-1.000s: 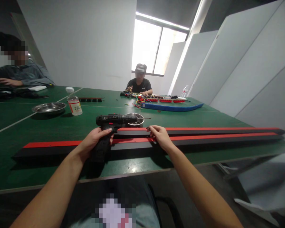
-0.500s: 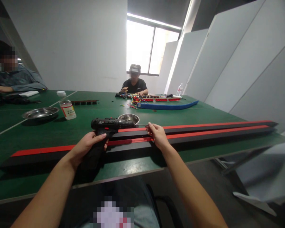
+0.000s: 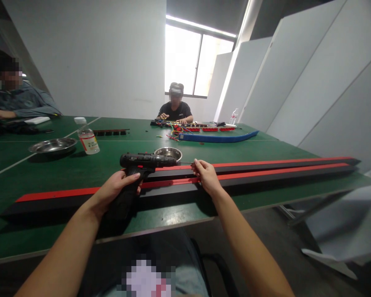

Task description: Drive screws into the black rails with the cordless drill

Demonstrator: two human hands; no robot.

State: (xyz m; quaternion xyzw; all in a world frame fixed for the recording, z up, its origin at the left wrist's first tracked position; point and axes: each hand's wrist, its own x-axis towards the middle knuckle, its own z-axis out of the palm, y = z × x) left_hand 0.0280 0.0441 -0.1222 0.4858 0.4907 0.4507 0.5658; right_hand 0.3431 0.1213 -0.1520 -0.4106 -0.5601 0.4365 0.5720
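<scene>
A black cordless drill (image 3: 145,161) is held level over the table, its chuck facing right. My left hand (image 3: 119,185) is wrapped around its grip, thumb along the near side. From the chuck a long thin driver bit (image 3: 184,163) reaches to the fingertips of my right hand (image 3: 205,175). Those fingers are pinched at the bit's tip; whatever small piece they hold is too small to make out. Beneath both hands lie two long black bars with red top strips, a nearer bar (image 3: 250,176) and a farther bar (image 3: 266,163), side by side.
Behind the drill stands a small metal bowl (image 3: 168,153). A metal dish (image 3: 53,145) and a plastic bottle (image 3: 89,140) are at left. Farther back lie a blue curved strip (image 3: 218,137) and wired red parts (image 3: 210,129). One person (image 3: 175,107) sits opposite, another (image 3: 18,99) at left.
The drill and both hands have shifted very slightly to the right in view. The grip and the pinch at the bit's tip look the same. The person opposite has moved a hand slightly.
</scene>
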